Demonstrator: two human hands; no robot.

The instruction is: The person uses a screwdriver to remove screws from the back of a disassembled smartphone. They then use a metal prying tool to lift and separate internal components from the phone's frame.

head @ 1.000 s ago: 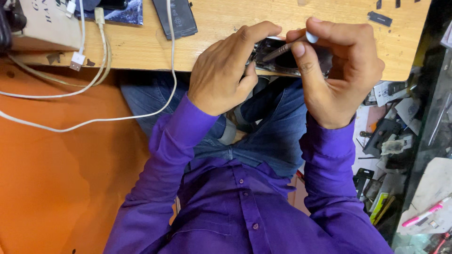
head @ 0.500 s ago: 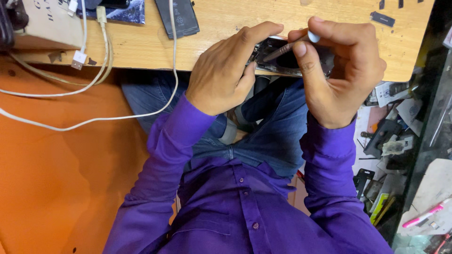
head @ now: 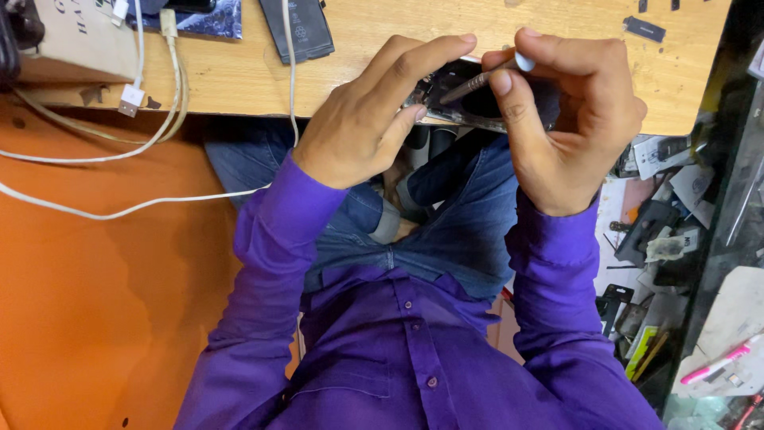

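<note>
Head view shows you partway through work on an opened phone (head: 469,99), which lies at the near edge of the wooden desk (head: 239,76), its dark insides facing up. Your left hand (head: 370,119) steadies it: the fingers (head: 430,52) arch over the top edge and the thumb presses at the near side, so that hand is closed on the phone. Your right hand (head: 569,119) pinches a slim metal tool (head: 477,80) between thumb and forefinger, its tip angled down into the phone's interior. By the look of it, you are at the prying or unscrewing stage; I cannot tell which, as the tip is too small to read. Whatever comes next calls for a light, steady pressure and a firm left hand, since the phone overhangs the desk edge above your lap.

On the desk farther back sit a flat black battery (head: 298,28), a beige box (head: 76,40) and white cables (head: 171,72) trailing off the edge. At your right, a cluttered shelf (head: 660,239) holds loose parts, and an orange floor (head: 95,318) lies at your left.
</note>
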